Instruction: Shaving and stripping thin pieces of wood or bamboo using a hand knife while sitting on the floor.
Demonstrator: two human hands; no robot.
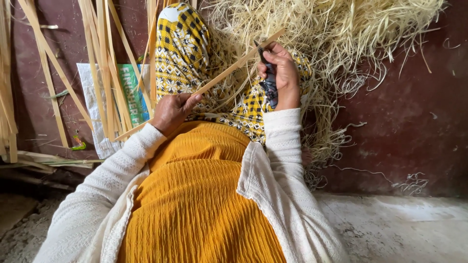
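A long pale bamboo strip runs slantwise across my lap, from lower left to upper right. My left hand pinches it near its lower part. My right hand grips a dark-handled knife with the blade up, set against the strip near its upper end. Both hands hover over my legs, which are covered by a yellow, black and white patterned cloth. My sleeves are cream knit, over a mustard dress.
A heap of thin pale shavings lies on the dark red floor to the right. Several long bamboo strips lie to the left, over a white sack with a green panel. A grey concrete ledge is at lower right.
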